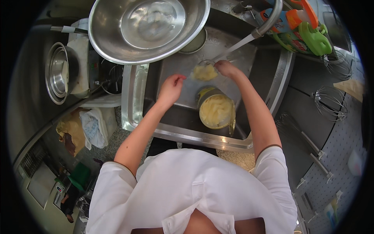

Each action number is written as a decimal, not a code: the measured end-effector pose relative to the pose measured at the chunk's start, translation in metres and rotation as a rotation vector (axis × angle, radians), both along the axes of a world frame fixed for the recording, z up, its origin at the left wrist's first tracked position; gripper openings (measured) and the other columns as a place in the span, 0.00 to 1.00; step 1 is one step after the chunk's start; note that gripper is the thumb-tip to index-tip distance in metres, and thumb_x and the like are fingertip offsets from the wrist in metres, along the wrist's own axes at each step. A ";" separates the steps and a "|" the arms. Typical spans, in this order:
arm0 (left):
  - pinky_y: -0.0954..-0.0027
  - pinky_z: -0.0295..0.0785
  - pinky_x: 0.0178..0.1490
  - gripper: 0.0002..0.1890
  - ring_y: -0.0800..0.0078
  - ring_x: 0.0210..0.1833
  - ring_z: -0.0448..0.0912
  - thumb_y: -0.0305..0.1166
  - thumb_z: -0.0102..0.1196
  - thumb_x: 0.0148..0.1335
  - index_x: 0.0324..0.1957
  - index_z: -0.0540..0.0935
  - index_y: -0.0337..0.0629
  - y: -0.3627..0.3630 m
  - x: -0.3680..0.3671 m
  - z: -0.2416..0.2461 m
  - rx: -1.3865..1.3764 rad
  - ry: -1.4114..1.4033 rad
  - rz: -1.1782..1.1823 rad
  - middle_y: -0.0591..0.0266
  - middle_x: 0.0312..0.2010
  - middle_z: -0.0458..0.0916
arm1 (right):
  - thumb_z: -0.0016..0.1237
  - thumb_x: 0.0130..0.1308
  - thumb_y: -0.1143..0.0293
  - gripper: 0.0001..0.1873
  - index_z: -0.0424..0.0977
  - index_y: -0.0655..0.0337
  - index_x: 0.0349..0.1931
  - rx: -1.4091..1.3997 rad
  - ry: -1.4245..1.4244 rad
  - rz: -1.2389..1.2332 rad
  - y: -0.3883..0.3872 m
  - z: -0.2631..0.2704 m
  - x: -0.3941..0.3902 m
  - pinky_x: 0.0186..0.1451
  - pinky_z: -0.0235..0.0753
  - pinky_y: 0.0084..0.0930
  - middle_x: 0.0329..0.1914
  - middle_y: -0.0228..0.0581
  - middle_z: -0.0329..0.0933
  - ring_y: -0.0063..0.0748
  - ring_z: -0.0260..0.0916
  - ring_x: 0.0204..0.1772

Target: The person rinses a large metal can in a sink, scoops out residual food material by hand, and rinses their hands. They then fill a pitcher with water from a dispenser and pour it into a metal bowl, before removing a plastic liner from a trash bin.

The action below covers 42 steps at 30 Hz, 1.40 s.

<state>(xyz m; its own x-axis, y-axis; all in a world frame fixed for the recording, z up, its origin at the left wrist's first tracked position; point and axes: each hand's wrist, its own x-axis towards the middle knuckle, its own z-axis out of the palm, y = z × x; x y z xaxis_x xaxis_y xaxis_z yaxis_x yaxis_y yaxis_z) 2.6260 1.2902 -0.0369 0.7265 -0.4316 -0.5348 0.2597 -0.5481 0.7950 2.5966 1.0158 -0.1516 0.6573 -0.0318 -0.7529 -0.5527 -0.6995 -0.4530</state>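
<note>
Water from a faucet [268,22] streams down beside my right hand [226,69], which is closed at the rim of a clear container or strainer holding pale yellow pieces [205,72]. What kind of vessel it is, I cannot tell. To the left, my left hand [172,89] hangs over the sink [175,64] with fingers curled and nothing visible in them. Nearer my body, a large opened can [215,109] of pale yellow food leans in the sink, its lid [232,118] bent out at the right.
A big steel bowl [109,32] covers the sink's upper left, partly over a round pan [195,44]. Nested bowls [51,73] stand at left. Detergent bottles [312,41] are at upper right, wire whisks [331,103] at right. A person [68,201] is in the background.
</note>
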 end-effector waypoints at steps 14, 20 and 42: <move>0.72 0.67 0.51 0.09 0.68 0.47 0.75 0.24 0.43 0.63 0.39 0.78 0.33 0.085 -0.033 0.056 -0.049 -0.114 0.205 0.56 0.41 0.77 | 0.40 0.54 0.69 0.20 0.73 0.61 0.48 -0.164 -0.188 -0.013 0.035 -0.117 -0.013 0.60 0.65 0.34 0.53 0.53 0.70 0.51 0.65 0.58; 0.73 0.68 0.51 0.09 0.69 0.46 0.75 0.24 0.43 0.64 0.39 0.78 0.33 0.096 -0.034 0.051 -0.080 -0.037 0.250 0.56 0.40 0.77 | 0.38 0.54 0.70 0.20 0.71 0.63 0.48 -0.208 -0.061 0.226 0.038 -0.126 -0.011 0.60 0.65 0.36 0.54 0.53 0.69 0.50 0.65 0.58; 0.75 0.69 0.44 0.08 0.71 0.40 0.75 0.24 0.44 0.64 0.40 0.77 0.34 0.095 -0.038 0.050 -0.095 0.010 0.276 0.58 0.38 0.77 | 0.36 0.56 0.68 0.20 0.73 0.68 0.46 -0.166 -0.001 0.349 0.035 -0.145 0.002 0.60 0.65 0.37 0.52 0.54 0.71 0.48 0.68 0.57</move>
